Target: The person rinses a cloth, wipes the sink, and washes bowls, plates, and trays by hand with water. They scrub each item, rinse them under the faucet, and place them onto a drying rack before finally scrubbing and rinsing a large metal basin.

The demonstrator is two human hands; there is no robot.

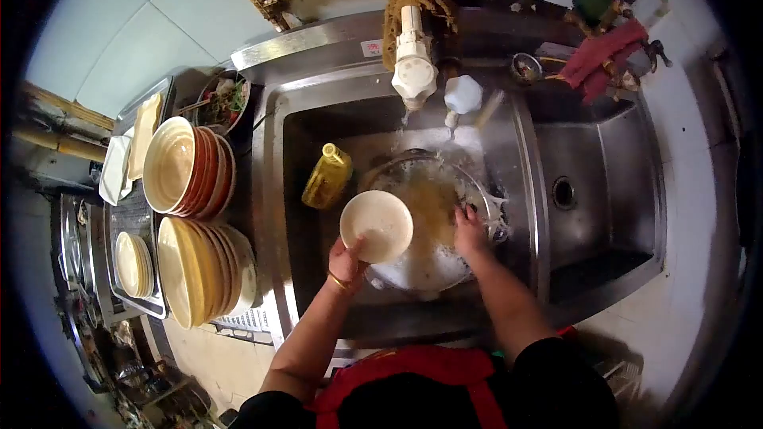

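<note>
My left hand (pixel 347 262) grips the lower edge of a small white plate (pixel 377 226), with the thumb on its face. The plate is tilted above the left side of a round basin (pixel 395 276) full of cloudy, sudsy water. At the basin's right side is my right hand (pixel 470 232), its fingers bent at the water beside something small and dark that I cannot make out. Left of the basin, inside the sink, leans a yellow bottle (pixel 327 177). Water runs from the white tap (pixel 414 71) above the basin.
Stacked bowls (pixel 171 165), large plates (pixel 181 270) and small plates (pixel 129 264) stand on the left. Behind them is a bowl of food scraps (pixel 228 103). A second sink (pixel 576 155) lies right, with a red cloth (pixel 604 56) and a metal ladle (pixel 527 68) at its back.
</note>
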